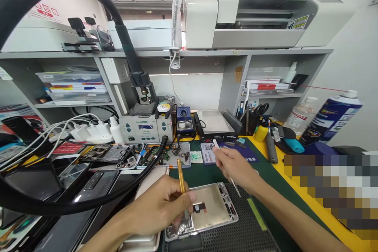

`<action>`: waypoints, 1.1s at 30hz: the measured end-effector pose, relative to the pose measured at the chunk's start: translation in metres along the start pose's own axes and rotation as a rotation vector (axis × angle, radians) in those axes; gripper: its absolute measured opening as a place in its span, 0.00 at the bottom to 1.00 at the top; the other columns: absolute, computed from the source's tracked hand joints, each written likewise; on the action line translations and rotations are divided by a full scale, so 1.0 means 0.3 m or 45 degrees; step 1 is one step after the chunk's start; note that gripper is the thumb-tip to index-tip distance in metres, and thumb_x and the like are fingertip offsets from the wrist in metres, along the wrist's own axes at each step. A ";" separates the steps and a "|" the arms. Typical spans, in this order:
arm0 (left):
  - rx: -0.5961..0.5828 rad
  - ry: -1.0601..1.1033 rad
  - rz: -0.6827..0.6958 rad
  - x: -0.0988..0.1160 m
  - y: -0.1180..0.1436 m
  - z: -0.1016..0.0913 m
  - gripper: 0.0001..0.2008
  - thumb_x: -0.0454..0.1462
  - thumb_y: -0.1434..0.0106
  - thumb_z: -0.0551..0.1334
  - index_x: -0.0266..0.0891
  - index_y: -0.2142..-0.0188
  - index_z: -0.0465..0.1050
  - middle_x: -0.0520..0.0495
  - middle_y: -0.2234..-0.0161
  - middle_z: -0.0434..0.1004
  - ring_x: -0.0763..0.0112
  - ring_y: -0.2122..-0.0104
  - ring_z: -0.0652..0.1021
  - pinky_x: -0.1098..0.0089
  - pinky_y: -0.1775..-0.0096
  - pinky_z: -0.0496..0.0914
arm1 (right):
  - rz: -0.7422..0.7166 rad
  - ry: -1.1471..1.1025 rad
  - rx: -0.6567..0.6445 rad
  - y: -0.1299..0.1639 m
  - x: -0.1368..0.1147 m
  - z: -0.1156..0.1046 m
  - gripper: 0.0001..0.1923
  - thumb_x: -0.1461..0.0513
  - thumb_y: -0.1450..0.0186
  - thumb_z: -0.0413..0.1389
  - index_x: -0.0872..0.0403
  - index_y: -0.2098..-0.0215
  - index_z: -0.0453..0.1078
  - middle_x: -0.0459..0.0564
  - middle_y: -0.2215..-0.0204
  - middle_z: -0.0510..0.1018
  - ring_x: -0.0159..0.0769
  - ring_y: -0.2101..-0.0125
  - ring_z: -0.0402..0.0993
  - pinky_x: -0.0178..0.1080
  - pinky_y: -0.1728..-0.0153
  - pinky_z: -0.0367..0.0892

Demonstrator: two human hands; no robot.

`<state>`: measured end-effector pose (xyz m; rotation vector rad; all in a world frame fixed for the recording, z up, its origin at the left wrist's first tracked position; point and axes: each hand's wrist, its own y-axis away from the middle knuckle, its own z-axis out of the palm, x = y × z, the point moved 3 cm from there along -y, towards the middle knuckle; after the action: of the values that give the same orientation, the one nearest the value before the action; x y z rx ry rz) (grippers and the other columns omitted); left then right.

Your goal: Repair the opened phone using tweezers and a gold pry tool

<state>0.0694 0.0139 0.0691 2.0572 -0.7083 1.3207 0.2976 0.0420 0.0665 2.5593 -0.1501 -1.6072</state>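
Black hose (73, 205) sweeps across my left side, closest to the lens; inboard of it my left hand (163, 201) is closed round a gold screwdriver (181, 177), thumb against the handle, handle near upright, tip end down at the near-left end of an opened phone (211, 204); fingers hide the tip, so can't tell if it touches. Phone lies on a black perforated mat (248, 234), insides up; long axis runs left to right, right end angled farther from me. Left hand is clearly the nearer one, over the left end; most of the phone lies to its right. My right hand (236, 167) is beyond the right end, apart from the phone, pinching a thin pale stick (215, 143); stick slants, lower end toward the mat, just beside the phone's right edge in view; depth there I can't judge; green strip (256, 214) lies right of the phone.
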 end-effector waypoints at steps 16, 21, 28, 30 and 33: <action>0.030 -0.064 -0.016 -0.008 -0.012 0.037 0.28 0.58 0.29 0.58 0.38 0.75 0.70 0.50 0.81 0.73 0.75 0.81 0.68 0.76 0.78 0.60 | -0.037 -0.123 -0.178 0.023 0.001 0.079 0.27 0.47 0.26 0.49 0.49 0.80 0.54 0.34 0.89 0.51 0.25 0.87 0.44 0.34 0.83 0.44; 0.060 -0.063 -0.026 -0.007 -0.016 0.041 0.28 0.58 0.31 0.60 0.38 0.75 0.70 0.49 0.81 0.74 0.75 0.83 0.68 0.76 0.79 0.60 | -0.055 -0.114 -0.177 0.024 0.010 0.080 0.27 0.46 0.26 0.49 0.49 0.79 0.54 0.35 0.87 0.52 0.25 0.87 0.46 0.34 0.82 0.45; 0.123 -0.097 0.017 -0.011 -0.020 0.053 0.26 0.56 0.30 0.59 0.36 0.71 0.76 0.49 0.82 0.75 0.75 0.84 0.67 0.76 0.80 0.58 | -0.077 -0.080 -0.165 0.021 0.011 0.081 0.27 0.46 0.26 0.50 0.50 0.79 0.55 0.36 0.85 0.54 0.26 0.85 0.48 0.34 0.81 0.46; 0.144 -0.112 0.038 -0.008 -0.021 0.056 0.26 0.55 0.30 0.58 0.38 0.74 0.72 0.49 0.83 0.75 0.76 0.84 0.67 0.77 0.80 0.59 | -0.081 -0.073 -0.164 0.022 0.011 0.081 0.27 0.47 0.26 0.50 0.50 0.79 0.55 0.36 0.85 0.54 0.26 0.84 0.48 0.35 0.81 0.47; 0.161 -0.136 0.071 -0.001 -0.020 0.059 0.26 0.53 0.29 0.57 0.39 0.77 0.68 0.49 0.83 0.76 0.76 0.84 0.69 0.77 0.79 0.61 | -0.089 -0.064 -0.163 0.021 0.011 0.082 0.26 0.48 0.26 0.49 0.50 0.79 0.55 0.36 0.85 0.54 0.27 0.83 0.50 0.35 0.80 0.47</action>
<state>0.0842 0.0054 0.0619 2.2372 -0.7508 1.3248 0.2768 0.0342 0.0540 2.4555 0.0371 -1.6483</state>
